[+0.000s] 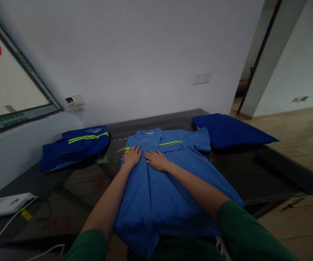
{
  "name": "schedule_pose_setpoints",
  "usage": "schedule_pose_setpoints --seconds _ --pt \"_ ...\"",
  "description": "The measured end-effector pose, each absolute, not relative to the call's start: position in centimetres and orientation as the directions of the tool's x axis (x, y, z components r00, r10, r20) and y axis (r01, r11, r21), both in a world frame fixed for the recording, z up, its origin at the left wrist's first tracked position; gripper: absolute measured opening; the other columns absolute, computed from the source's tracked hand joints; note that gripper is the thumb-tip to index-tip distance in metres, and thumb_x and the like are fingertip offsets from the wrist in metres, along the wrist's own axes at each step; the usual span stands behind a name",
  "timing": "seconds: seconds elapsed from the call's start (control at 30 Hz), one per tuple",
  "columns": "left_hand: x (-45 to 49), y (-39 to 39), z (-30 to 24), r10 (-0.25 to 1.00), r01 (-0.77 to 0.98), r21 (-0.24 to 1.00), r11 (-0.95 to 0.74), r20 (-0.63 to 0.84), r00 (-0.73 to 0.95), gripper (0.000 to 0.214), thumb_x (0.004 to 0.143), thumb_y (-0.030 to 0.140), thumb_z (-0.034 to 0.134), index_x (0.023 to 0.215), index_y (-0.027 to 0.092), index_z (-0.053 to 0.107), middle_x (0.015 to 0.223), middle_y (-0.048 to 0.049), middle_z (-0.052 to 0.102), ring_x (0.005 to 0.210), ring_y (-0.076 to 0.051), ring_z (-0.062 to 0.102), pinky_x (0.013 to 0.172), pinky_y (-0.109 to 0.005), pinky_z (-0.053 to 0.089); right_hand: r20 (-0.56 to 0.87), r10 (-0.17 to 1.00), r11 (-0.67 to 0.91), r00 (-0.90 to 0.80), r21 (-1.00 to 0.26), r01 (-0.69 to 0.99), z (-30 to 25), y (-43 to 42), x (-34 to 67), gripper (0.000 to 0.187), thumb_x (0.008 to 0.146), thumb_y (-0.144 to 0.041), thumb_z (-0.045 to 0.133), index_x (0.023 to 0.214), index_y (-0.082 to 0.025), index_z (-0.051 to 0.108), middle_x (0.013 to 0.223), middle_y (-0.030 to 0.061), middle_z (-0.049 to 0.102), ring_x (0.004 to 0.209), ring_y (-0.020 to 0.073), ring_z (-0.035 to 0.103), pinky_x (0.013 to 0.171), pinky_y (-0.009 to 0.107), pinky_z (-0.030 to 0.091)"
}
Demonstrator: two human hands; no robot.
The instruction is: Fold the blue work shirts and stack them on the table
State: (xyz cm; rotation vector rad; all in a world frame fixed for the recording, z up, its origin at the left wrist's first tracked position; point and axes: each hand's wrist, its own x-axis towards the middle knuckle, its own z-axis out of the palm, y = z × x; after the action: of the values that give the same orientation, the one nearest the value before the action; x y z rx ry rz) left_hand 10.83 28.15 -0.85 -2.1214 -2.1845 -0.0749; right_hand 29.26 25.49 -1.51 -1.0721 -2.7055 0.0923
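Observation:
A light blue short-sleeved shirt [178, 181] lies front up before me, collar at the far end and hem hanging over the near table edge. Buttons run down its front, and yellow-green strips cross the chest. My left hand [132, 156] rests flat on the left part of the chest, fingers spread over the strip. Just right of the button line, my right hand [156, 160] lies flat on the cloth with its fingers stretched out. Neither hand grips the fabric. One sleeve sticks out to the right; on the left no sleeve shows.
A dark glossy table [240, 174] stands against the wall. Folded dark blue clothing [75, 146] with yellow-green strips lies at the left; a dark blue cloth pile [232, 130] lies at the right. A white device [8, 204] with a cable sits near left.

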Motion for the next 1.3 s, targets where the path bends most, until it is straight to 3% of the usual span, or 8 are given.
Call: schedule_pose_setpoints --seconds 0.57,0.77,1.03,1.17,1.23,1.3 --pt "10.8 28.1 -0.8 0.992 0.999 -0.009 0.037 0.122 -0.035 0.053 0.097 0.04 0.021 0.147 0.031 0.036 0.154 -0.0038 0.034 0.143 -0.028 0.028 0.116 -0.055 0.015 0.183 0.685 0.728 -0.705 -0.125 0.674 -1.3 25.5 29.2 0.049 0.1 -0.039 0.032 0.145 -0.022 0.039 0.153 0.0085 0.035 0.141 0.0252 0.031 0.111 0.057 0.027" --pt "10.6 28.5 -1.1 0.993 0.998 -0.008 0.056 0.104 -0.054 0.055 0.097 0.04 0.021 0.149 0.027 0.033 0.155 -0.005 0.031 0.143 -0.028 0.027 0.116 -0.054 0.016 0.216 0.655 0.753 -0.724 -0.107 0.649 -1.0 25.6 29.4 0.046 0.1 -0.035 0.033 0.143 -0.019 0.042 0.151 0.0087 0.038 0.14 0.0247 0.032 0.111 0.055 0.03" --pt "10.5 28.7 -1.3 0.993 0.998 -0.029 0.053 0.105 -0.05 0.054 0.097 0.04 0.022 0.149 0.029 0.033 0.155 -0.0039 0.032 0.143 -0.028 0.027 0.116 -0.054 0.018 0.206 0.66 0.751 -0.722 -0.175 0.637 1.1 23.8 30.5 0.039 0.096 -0.027 0.046 0.134 -0.021 0.055 0.148 0.0077 0.043 0.14 0.0249 0.033 0.113 0.051 0.029" --pt "10.9 28.1 -0.9 0.985 0.997 -0.041 0.058 0.165 -0.051 0.053 0.097 0.039 0.024 0.148 0.026 0.035 0.154 -0.0068 0.034 0.141 -0.029 0.031 0.115 -0.054 0.02 0.222 0.682 0.728 -0.697 -0.302 0.616 4.7 18.4 35.1 0.033 0.09 -0.023 0.055 0.12 -0.016 0.066 0.141 0.0102 0.053 0.133 0.0247 0.044 0.111 0.041 0.036" --pt "11.6 27.8 -0.3 0.962 0.998 -0.063 0.014 0.272 0.004 0.052 0.097 0.034 0.029 0.147 0.023 0.036 0.154 -0.0095 0.034 0.141 -0.03 0.03 0.116 -0.056 0.016 0.245 0.751 0.644 -0.613 -0.476 0.599 6.1 14.5 39.4 0.032 0.089 -0.023 0.055 0.118 -0.016 0.066 0.129 0.01 0.063 0.12 0.0231 0.056 0.105 0.037 0.043" --pt "13.1 27.6 0.9 0.928 0.995 -0.064 -0.082 0.359 0.1 0.05 0.096 0.029 0.033 0.145 0.02 0.039 0.152 -0.0106 0.038 0.14 -0.029 0.032 0.117 -0.055 0.013 0.212 0.84 0.495 -0.499 -0.675 0.547 6.3 10.3 44.7 0.024 0.089 -0.029 0.055 0.106 -0.023 0.071 0.108 0.0062 0.072 0.101 0.0198 0.065 0.092 0.032 0.05"
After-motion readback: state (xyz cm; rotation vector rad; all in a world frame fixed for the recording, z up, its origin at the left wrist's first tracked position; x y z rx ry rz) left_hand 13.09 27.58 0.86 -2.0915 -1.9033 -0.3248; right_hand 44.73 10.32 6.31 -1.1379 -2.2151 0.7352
